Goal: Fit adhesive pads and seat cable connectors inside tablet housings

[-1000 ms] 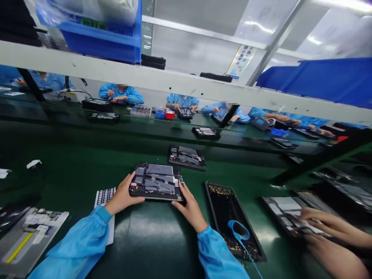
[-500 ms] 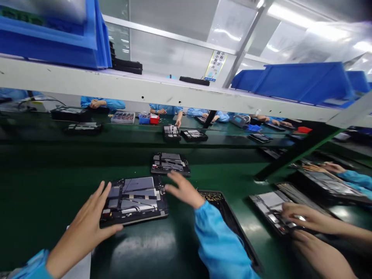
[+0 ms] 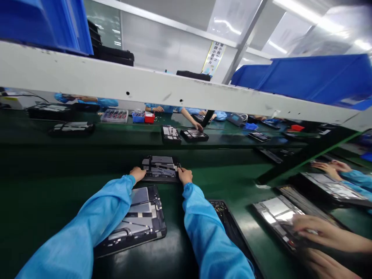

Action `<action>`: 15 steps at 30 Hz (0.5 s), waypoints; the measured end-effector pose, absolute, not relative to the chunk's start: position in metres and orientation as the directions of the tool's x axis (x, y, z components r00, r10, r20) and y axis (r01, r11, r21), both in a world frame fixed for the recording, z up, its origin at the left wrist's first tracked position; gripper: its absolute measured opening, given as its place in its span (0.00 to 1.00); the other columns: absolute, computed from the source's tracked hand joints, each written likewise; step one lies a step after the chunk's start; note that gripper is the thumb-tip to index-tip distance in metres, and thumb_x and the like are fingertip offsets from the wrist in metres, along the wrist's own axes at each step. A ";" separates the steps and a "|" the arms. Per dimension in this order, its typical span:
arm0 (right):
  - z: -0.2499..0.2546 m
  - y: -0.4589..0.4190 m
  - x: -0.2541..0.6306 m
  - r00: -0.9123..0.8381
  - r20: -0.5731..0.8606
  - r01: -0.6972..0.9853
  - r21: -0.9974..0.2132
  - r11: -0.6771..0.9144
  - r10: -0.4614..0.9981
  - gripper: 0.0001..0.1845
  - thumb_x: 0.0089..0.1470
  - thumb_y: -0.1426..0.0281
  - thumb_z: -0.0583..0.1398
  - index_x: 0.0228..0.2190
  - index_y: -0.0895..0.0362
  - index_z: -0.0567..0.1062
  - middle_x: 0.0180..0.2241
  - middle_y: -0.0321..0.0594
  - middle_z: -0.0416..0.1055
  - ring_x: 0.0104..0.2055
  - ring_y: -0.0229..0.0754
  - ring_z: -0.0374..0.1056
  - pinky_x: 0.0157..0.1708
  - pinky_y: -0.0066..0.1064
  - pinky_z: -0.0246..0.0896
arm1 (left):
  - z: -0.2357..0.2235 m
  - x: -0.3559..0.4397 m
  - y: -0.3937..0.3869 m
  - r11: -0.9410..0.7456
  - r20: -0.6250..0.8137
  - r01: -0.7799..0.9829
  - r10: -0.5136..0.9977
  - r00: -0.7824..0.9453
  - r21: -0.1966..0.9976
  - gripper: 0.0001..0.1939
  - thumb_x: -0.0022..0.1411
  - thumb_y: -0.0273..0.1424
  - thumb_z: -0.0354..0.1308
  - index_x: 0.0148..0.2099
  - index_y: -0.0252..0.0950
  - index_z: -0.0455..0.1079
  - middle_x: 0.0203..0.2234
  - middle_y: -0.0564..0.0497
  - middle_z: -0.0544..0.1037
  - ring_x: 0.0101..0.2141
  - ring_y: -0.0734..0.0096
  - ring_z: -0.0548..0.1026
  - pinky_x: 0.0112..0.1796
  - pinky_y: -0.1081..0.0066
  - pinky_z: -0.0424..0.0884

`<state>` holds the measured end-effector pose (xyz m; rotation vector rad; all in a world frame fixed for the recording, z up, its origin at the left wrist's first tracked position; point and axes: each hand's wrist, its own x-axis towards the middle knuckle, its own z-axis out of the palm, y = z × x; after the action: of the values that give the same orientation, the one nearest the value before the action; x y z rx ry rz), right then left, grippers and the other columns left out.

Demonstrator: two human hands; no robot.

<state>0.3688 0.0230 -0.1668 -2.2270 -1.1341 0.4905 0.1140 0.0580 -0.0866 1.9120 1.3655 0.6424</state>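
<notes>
Both arms, in blue sleeves, reach forward over the green bench. My left hand (image 3: 138,174) is closed on the left edge of the far opened tablet (image 3: 161,166), its fingers partly hidden. At that tablet's right edge, my right hand (image 3: 185,176) grips with the thumb on top. The tablet lies face down, showing grey battery packs and black cables. Closer to me lies a second opened tablet (image 3: 145,219), tilted on the bench and partly covered by my left sleeve. To the right of my right forearm is a black tray (image 3: 232,228) with small gold-coloured parts at its far end.
A white shelf beam (image 3: 157,87) crosses above the bench, carrying blue bins (image 3: 308,77). A dark post (image 3: 305,157) slants at the right. Beside me a co-worker's hands (image 3: 322,232) work on another tablet (image 3: 276,213). More tablets and co-workers line the far bench.
Both hands have moved forward from around the near tablet and closed on the far tablet's sides. The near tablet appears slightly lower and turned. Across the bench, a co-worker's hand has shifted right.
</notes>
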 end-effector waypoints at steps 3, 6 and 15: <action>-0.157 0.025 0.356 0.527 0.022 0.572 -0.749 -0.335 0.850 0.19 0.64 0.60 0.62 0.53 0.57 0.72 0.53 0.44 0.71 0.50 0.46 0.72 0.49 0.45 0.72 | -0.088 0.112 0.060 -0.122 -0.054 0.592 0.961 0.270 0.797 0.20 0.69 0.39 0.60 0.58 0.35 0.68 0.53 0.44 0.74 0.49 0.60 0.76 0.47 0.55 0.76; -0.128 0.012 0.339 0.485 0.091 0.526 -0.825 -0.207 0.870 0.20 0.66 0.58 0.59 0.50 0.61 0.75 0.50 0.45 0.75 0.50 0.48 0.73 0.50 0.44 0.71 | -0.069 0.084 0.043 -0.067 -0.063 0.574 0.977 0.204 0.816 0.19 0.69 0.39 0.58 0.56 0.34 0.70 0.51 0.44 0.75 0.48 0.60 0.76 0.48 0.54 0.76; -0.068 -0.212 0.293 0.418 0.216 0.522 -0.852 -0.039 0.882 0.32 0.59 0.47 0.57 0.53 0.56 0.78 0.56 0.46 0.75 0.60 0.58 0.68 0.62 0.47 0.59 | 0.027 -0.044 -0.221 -0.218 0.092 0.525 0.962 0.255 0.823 0.31 0.65 0.48 0.56 0.68 0.47 0.64 0.66 0.53 0.65 0.64 0.51 0.66 0.63 0.55 0.65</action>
<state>0.2930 -0.2116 -0.0682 -1.7005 -1.2348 0.4634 -0.0438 -0.2214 0.0270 1.8516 1.3536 0.8229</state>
